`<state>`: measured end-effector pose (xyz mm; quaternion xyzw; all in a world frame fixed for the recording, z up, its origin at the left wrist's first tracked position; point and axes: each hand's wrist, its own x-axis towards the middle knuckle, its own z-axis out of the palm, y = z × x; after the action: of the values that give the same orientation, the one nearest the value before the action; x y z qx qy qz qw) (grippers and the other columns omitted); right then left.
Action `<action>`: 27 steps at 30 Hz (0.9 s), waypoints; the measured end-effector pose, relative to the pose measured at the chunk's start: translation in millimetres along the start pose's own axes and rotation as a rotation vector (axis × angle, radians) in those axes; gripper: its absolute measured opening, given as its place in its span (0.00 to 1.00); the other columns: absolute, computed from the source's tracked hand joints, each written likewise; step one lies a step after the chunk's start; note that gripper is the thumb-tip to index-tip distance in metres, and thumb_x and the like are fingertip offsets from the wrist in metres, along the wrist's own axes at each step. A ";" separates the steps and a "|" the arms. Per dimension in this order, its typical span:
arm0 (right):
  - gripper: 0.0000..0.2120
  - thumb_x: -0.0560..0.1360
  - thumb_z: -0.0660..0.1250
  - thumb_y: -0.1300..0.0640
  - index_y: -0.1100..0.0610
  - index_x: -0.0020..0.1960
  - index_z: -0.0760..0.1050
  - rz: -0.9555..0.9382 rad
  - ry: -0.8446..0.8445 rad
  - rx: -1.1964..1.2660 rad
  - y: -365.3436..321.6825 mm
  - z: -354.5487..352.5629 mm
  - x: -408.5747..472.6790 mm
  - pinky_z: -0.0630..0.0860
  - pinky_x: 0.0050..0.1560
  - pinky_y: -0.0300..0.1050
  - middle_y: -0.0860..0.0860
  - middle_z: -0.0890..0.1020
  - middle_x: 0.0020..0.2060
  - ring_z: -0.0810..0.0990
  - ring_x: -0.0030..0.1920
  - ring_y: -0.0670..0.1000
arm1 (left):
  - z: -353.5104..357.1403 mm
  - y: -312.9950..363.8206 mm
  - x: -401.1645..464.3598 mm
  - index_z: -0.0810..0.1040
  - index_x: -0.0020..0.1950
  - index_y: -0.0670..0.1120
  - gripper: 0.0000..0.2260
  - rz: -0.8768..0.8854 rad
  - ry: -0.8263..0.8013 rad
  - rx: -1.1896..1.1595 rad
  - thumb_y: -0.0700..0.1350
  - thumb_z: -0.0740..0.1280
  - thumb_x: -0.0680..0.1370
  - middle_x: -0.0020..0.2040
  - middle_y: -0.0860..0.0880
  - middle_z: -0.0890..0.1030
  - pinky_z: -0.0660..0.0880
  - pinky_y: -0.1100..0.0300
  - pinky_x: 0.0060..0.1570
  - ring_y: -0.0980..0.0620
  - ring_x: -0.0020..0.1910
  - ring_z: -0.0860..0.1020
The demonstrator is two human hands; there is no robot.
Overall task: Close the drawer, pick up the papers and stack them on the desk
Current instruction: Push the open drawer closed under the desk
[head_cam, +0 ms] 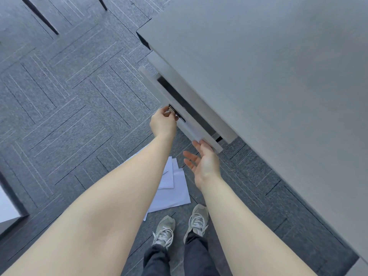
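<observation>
A grey desk (268, 66) fills the right of the view. Under its front edge a grey drawer (157, 84) stands pulled out a little, with a dark gap behind its front panel. My left hand (163, 122) is closed on the small metal handle (171, 110) at the middle of the drawer front. My right hand (205, 163) is open, palm up, with its fingertips touching the near end of the drawer front. Several white papers (173, 188) lie scattered on the carpet below my forearms, partly hidden by my left arm.
Dark grey patterned carpet (69, 106) covers the floor. My two feet in grey trainers (180, 226) stand just behind the papers. Thin black chair legs (39, 15) show at the top left. A dark-edged piece of furniture (10, 206) sits at the left edge.
</observation>
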<state>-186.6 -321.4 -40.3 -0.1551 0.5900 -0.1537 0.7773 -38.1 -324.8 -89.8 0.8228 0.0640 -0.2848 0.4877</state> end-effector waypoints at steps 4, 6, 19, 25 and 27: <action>0.13 0.82 0.52 0.54 0.51 0.63 0.70 -0.051 0.031 0.002 -18.1 -1.0 15.1 0.75 0.38 0.43 0.48 0.80 0.59 0.82 0.39 0.52 | 23.9 11.5 6.5 0.81 0.55 0.48 0.14 0.050 -0.014 0.054 0.42 0.68 0.70 0.43 0.46 0.87 0.80 0.50 0.53 0.47 0.46 0.85; 0.14 0.83 0.51 0.53 0.52 0.62 0.71 -0.056 0.054 -0.001 -23.8 -1.2 20.2 0.75 0.38 0.42 0.48 0.81 0.59 0.82 0.40 0.51 | 30.9 16.9 6.6 0.82 0.55 0.48 0.14 0.068 0.008 0.090 0.41 0.67 0.70 0.44 0.45 0.87 0.80 0.50 0.52 0.46 0.47 0.85; 0.13 0.82 0.51 0.54 0.49 0.61 0.71 -0.134 0.038 -0.197 -21.8 -9.2 20.6 0.76 0.38 0.44 0.47 0.82 0.58 0.82 0.33 0.48 | 3.7 19.8 13.8 0.75 0.55 0.40 0.13 0.683 -0.101 0.932 0.47 0.58 0.81 0.46 0.36 0.83 0.69 0.51 0.37 0.35 0.45 0.79; 0.16 0.82 0.52 0.53 0.52 0.67 0.71 -0.146 0.041 -0.200 -19.3 -6.6 24.0 0.75 0.33 0.43 0.50 0.82 0.61 0.81 0.33 0.50 | 0.6 20.5 14.1 0.73 0.54 0.37 0.07 0.706 -0.151 1.043 0.37 0.57 0.80 0.45 0.33 0.81 0.68 0.50 0.36 0.34 0.43 0.79; 0.17 0.82 0.53 0.53 0.52 0.68 0.70 -0.153 0.032 -0.197 -18.1 -7.4 23.9 0.75 0.35 0.43 0.49 0.81 0.61 0.81 0.35 0.51 | 1.0 20.9 18.4 0.74 0.51 0.39 0.08 0.570 -0.220 0.837 0.40 0.58 0.79 0.46 0.36 0.83 0.76 0.48 0.40 0.36 0.43 0.81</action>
<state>-188.5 -348.3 -55.4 -0.2729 0.6008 -0.1565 0.7349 -15.2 -339.6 -83.9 0.8973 -0.3339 -0.2267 0.1788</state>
